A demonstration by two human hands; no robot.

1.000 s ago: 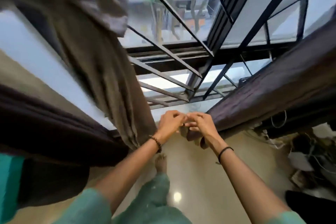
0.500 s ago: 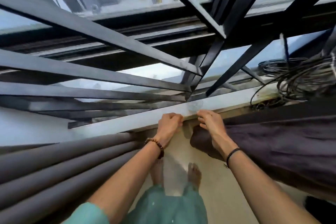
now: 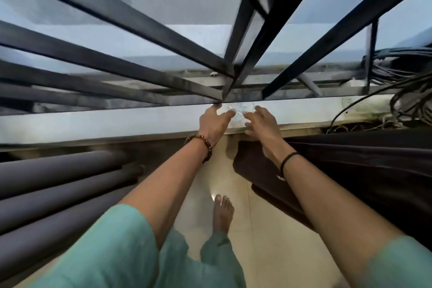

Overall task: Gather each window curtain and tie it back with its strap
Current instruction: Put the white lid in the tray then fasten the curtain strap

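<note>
Left hand [image 3: 214, 123], right hand [image 3: 263, 124]: fingers spread over window sill [image 3: 117, 121]; dark curtain [image 3: 350, 170] beneath right forearm.

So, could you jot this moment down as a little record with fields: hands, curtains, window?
left hand: fingers spread, stretched toward the window sill, holding nothing
right hand: fingers loosely spread beside it, holding nothing
between hands: small clear thing on the sill, too blurred to name
grey curtain: left side, in folds
dark curtain: right side, behind the right forearm
strap: none visible
window bars: dark metal, above the sill
</note>
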